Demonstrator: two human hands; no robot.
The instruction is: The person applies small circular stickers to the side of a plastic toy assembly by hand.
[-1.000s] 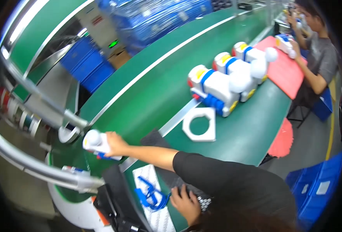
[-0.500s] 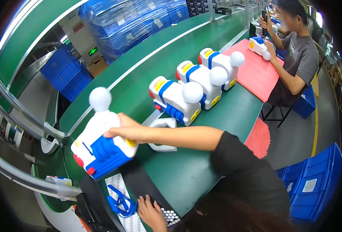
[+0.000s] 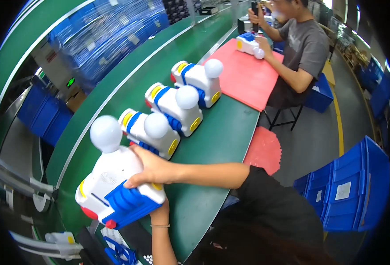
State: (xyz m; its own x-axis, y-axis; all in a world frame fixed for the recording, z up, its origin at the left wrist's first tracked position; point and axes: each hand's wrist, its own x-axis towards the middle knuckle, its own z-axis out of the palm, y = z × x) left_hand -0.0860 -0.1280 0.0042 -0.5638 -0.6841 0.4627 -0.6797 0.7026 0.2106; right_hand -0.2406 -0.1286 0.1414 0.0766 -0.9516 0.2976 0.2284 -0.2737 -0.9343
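Observation:
In my right hand (image 3: 153, 167) is a white plastic toy (image 3: 115, 170) with a white ball on top, a blue side panel and red and yellow parts. The fingers and thumb of that hand close around the toy's upper body, and it is raised above the bench, tilted. My left hand (image 3: 161, 211) reaches up behind the toy's lower edge; its fingers are hidden there, so its grip does not show. Just beyond stand similar toys in a row: a near one (image 3: 148, 134), a middle one (image 3: 175, 106) and a far one (image 3: 197, 81).
Blue plastic parts (image 3: 117, 252) and small white round pieces (image 3: 148, 259) lie at the near end of the green bench (image 3: 203, 176). A red mat (image 3: 243, 79) is farther along, where a co-worker (image 3: 298, 48) handles another toy. Blue crates (image 3: 342, 190) stand at right.
My left hand has left the bench beside the blue parts and come up behind the toy. My right hand still grips the toy. The view has shifted, moving the toy row leftward in the picture.

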